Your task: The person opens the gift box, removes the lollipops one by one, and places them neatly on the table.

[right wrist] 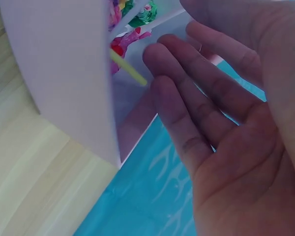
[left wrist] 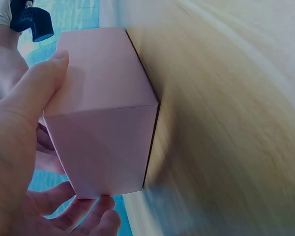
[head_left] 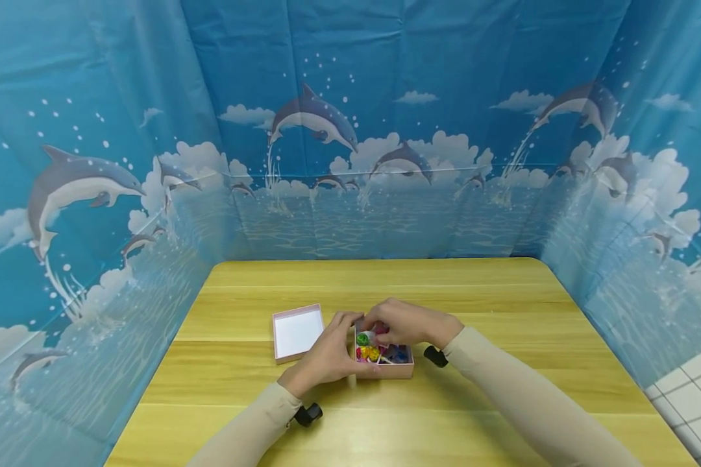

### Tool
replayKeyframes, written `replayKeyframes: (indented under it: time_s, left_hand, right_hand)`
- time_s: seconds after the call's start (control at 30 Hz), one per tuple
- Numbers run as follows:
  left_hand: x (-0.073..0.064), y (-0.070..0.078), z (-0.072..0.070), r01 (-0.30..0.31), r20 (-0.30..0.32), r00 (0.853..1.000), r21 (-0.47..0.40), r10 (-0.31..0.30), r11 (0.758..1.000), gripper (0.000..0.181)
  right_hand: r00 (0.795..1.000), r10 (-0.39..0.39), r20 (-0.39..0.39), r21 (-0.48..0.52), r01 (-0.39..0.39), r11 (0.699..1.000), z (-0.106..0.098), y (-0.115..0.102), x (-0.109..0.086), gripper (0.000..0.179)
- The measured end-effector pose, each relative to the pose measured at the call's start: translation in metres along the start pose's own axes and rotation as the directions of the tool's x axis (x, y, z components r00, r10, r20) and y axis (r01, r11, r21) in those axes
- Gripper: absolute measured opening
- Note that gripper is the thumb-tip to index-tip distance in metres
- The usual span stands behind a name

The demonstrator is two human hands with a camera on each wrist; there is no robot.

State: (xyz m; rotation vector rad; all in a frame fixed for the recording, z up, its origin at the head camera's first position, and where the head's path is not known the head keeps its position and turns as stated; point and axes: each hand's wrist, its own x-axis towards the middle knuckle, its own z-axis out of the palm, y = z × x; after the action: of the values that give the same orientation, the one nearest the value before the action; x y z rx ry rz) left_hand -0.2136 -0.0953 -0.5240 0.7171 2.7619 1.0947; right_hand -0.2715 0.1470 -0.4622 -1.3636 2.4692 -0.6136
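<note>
Right hand [head_left: 407, 322] dips into the pink box [head_left: 384, 371]!

Starting left of the box, there's the lid [head_left: 299, 332], lying white inside up. Next, between lid and box, the left hand [head_left: 332, 353], and it's gripping the box's left side, thumb on the near wall, fingers round towards the far corner. Now the box itself, open on the wooden table [head_left: 385, 425], and inside it, bright sweets [head_left: 369, 353]: green behind yellow on the left, blue on the right, a yellow stick [right wrist: 130, 69] poking out! Over the box's far side arches the right hand, fingertips inside; whether they pinch anything, I can't tell. Behind the box, dolphins leap across the blue curtain [head_left: 350, 224]!
</note>
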Motion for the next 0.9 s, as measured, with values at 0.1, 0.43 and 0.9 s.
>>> replayKeyframes:
  time_s: [0.1, 0.43, 0.9]
  left_hand:
    - [0.0, 0.0, 0.0, -0.003, 0.002, 1.0, -0.015, 0.003, 1.0, 0.117]
    - [0.0, 0.0, 0.0, 0.008, -0.003, 1.0, -0.039, -0.008, 0.999, 0.116]
    - [0.0, -0.001, 0.002, 0.013, -0.012, 1.0, -0.038, -0.014, 0.999, 0.116]
  right_hand:
    - [1.0, 0.018, 0.017, -0.002, -0.018, 1.0, 0.001, 0.0, 0.004, 0.03]
    - [0.992, 0.08, 0.095, 0.027, -0.083, 0.996, -0.001, -0.002, 0.012, 0.035]
    - [0.981, 0.124, 0.149, 0.097, -0.14, 0.985, -0.004, 0.0, 0.016, 0.03]
